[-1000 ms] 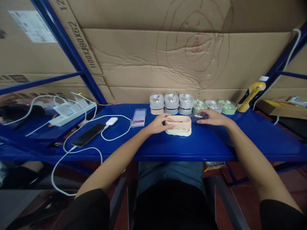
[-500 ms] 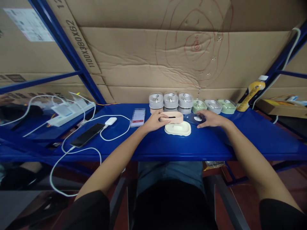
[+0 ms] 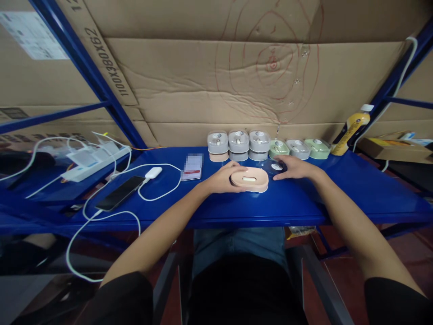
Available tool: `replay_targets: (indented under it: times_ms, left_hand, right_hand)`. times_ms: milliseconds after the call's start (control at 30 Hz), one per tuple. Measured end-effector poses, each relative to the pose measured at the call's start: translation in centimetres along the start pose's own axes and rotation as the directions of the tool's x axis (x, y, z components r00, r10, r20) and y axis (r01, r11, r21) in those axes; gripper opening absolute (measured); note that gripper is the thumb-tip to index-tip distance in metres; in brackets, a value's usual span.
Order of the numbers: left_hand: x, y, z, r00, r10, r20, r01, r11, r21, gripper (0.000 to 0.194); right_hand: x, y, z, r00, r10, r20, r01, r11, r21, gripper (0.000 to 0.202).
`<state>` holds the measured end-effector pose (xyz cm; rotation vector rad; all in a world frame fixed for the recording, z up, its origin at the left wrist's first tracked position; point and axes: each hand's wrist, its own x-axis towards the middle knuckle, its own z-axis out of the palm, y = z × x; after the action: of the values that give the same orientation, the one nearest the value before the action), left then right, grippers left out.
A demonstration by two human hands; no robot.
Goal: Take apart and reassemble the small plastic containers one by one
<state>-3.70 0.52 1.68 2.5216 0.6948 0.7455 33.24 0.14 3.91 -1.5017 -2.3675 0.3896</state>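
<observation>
My left hand point(image 3: 227, 178) grips the left end of a peach oval tray with a slot in its middle point(image 3: 259, 179). This tray lies over a cream base, whose rim barely shows beneath; a pale piece shows in the slot. To the right, my right hand point(image 3: 293, 168) has its thumb and fingers round the right edge of a clear plastic lid point(image 3: 270, 167) with a round white sticker. The lid rests at the blue table, just behind the tray. Behind both hands stand grey lidded boxes point(image 3: 238, 143) stacked on others.
Green and grey lidded boxes point(image 3: 317, 149) stand at the back right, beside a yellow drink bottle point(image 3: 352, 128). On the left of the blue table point(image 3: 209, 210) lie a phone point(image 3: 192, 167), a dark phone point(image 3: 120, 193), a white charging case point(image 3: 153, 173), cables and a power strip point(image 3: 96, 163).
My left hand has brought the peach tray down and toward me, onto the cream base, which it now covers. My right hand stays at the clear lid. The view has shifted slightly.
</observation>
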Motion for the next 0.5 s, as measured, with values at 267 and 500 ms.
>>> replay_targets:
  times_ms: [267, 500]
  left_hand:
    - [0.1, 0.3, 0.6, 0.987, -0.157, -0.035, 0.152, 0.982, -0.115, 0.123]
    - [0.4, 0.0, 1.7, 0.976, -0.192, -0.106, 0.165, 0.96, -0.225, 0.144]
  right_hand:
    - [-1.1, -2.3, -1.6, 0.962, 0.007, -0.272, -0.015, 0.999, -0.028, 0.092]
    - [-1.2, -7.7, 0.7, 0.954, -0.229, -0.192, 0.239, 0.97, 0.032, 0.096]
